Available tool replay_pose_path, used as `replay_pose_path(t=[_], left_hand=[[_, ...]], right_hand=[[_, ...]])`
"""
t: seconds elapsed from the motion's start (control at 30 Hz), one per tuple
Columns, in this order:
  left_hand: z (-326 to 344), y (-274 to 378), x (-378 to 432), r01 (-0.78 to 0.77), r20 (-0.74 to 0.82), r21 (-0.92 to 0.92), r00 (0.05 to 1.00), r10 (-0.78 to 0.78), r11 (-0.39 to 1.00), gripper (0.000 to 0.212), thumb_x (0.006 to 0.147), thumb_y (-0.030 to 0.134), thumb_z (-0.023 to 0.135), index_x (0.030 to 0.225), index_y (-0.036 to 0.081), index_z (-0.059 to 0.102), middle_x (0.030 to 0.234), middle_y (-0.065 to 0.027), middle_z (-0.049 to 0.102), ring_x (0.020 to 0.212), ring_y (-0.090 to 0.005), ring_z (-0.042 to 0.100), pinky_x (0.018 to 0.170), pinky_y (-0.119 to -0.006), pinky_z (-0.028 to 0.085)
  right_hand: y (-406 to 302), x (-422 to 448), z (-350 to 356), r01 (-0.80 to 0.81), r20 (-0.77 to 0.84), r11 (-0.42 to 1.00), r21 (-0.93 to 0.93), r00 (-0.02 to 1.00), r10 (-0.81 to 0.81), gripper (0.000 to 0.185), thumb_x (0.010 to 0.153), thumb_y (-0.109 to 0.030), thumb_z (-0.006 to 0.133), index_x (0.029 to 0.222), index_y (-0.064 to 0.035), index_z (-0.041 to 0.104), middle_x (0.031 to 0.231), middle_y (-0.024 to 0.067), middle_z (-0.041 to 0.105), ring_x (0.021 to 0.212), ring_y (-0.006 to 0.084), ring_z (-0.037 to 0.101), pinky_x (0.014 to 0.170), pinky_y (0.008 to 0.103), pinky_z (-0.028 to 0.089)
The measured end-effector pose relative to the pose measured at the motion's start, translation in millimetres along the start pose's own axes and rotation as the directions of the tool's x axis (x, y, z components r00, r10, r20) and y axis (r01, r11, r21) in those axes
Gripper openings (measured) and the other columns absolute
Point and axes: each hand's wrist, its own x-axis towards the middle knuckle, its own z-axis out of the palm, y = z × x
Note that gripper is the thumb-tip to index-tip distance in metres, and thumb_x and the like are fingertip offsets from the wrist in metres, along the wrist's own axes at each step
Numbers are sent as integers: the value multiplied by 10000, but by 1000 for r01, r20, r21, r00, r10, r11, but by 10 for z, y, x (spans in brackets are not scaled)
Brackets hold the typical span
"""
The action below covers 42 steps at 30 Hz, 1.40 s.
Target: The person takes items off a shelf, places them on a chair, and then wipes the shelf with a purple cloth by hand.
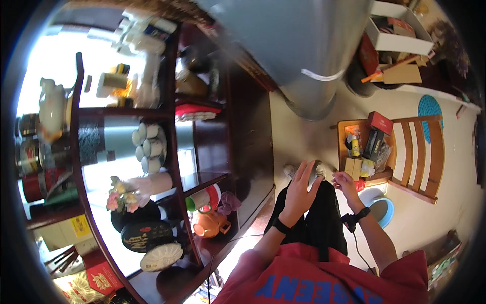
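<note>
My left hand (pixel 302 195) is held up over my lap, fingers spread and nothing in it. My right hand (pixel 345 184) hovers to its right, loosely curled, with no held thing visible. It is nearest to a wooden chair (pixel 391 174), whose seat bears a red box (pixel 380 123), a black box (pixel 373 144), a yellow bottle (pixel 355 146) and a cardboard box (pixel 353 168). A wristband (pixel 281 226) circles my left wrist. On my right wrist a strapped black device (pixel 349 222) has a cable hanging from it.
A dark wooden display shelf (pixel 250 125) with cups (pixel 149 146), an orange teapot (pixel 209 223) and artificial flowers (pixel 123 194) stands left. Ahead is a large grey cylinder (pixel 315 57). A blue basin (pixel 388 212) sits beside the chair; a white box (pixel 402 40) lies at far right.
</note>
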Motion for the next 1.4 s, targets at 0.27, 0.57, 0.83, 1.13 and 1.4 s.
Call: replay_pose_path(t=[0.27,0.57,0.83,1.13,1.4], left_hand=[[-802,-759,57,30,-312,-344,939,-144,938,450,948,191,670,1334,-3,543,1387,-198,548,1245,-309,561,1025,-372,451],[-2030,-1687,854,-137,-480,-829,673,-563,543,455,931,222,690,1304,29,512,1230,-67,564,1091,-164,548,966,-323,435],[-2571,-1244,1548,-65,-586,-754,516,-625,653,432,925,325,692,1182,-19,641,1158,-74,654,1066,-158,580,957,-340,436],[-2506,-1323,1962,49,-655,-720,285,-700,693,378,895,187,746,1143,-78,640,1130,-122,670,994,-187,605,901,-325,464],[-2447,-1413,2104,-56,-863,-497,132,-487,866,486,835,204,806,1171,-101,633,1194,-177,673,1013,-247,643,931,-367,482]], right_hand=[[-623,248,1136,57,188,991,-123,982,-34,217,990,-223,625,1092,-31,627,910,41,653,774,85,593,685,213,482],[-1262,394,2519,215,366,968,-127,917,-156,178,980,-168,627,1083,-22,633,915,32,652,802,98,596,715,227,488],[-1559,646,2720,177,364,977,-121,923,-122,139,973,-139,617,1066,-36,634,899,24,651,801,105,603,732,245,496],[-1831,1028,2570,77,317,974,-214,948,-5,162,974,-176,624,1061,-40,636,892,25,651,786,94,595,724,242,489],[-2034,1434,2856,180,399,961,-210,913,-84,176,937,-157,655,1067,-40,634,913,21,666,836,116,637,740,263,510]])
